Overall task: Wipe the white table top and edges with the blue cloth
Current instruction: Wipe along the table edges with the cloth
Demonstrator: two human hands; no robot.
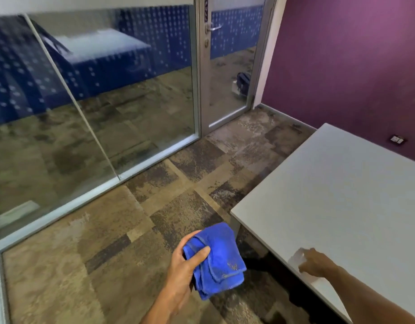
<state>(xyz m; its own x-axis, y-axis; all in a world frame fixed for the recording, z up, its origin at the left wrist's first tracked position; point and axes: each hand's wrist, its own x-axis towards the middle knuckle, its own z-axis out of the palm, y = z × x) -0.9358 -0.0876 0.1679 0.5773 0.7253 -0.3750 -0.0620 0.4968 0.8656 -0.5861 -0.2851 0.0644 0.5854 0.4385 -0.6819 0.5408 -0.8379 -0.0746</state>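
White table [342, 195] edge: right hand [315, 260] resting.

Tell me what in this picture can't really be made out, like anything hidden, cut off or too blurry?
Head view only:
- The white table: its right and near parts run off the frame.
- Right hand: its fingers on the table edge are smeared white, so whether it holds anything is unclear.
- Blue cloth: the left hand hides part of its folds.
- Dark bag behind the glass door: too small and blurred to identify.

Even indoor light, reflections on the glass wall [89, 101], wide-angle bending and soft blur at edges.
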